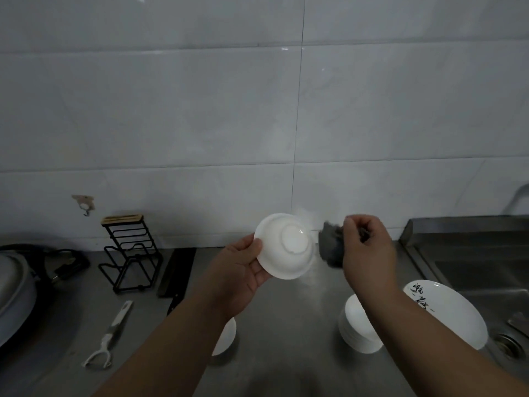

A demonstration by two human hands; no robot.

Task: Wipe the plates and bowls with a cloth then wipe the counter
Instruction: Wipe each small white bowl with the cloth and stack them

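Your left hand (243,267) grips the white bowl (284,246) by its rim, underside facing you. At the bowl's three o'clock, just beside it, your right hand (367,247) clutches the grey cloth (329,245).

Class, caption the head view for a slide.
Left hand holds white bowl; right hand grips grey cloth beside it.

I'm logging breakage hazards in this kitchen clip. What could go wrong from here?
1. The left hand holds the white bowl by its rim, in the air; a firm push from the cloth in the right hand might drop it onto the steel counter.
2. The right forearm passes over the stack of bowls beside the lettered plate; lowering it could knock them.
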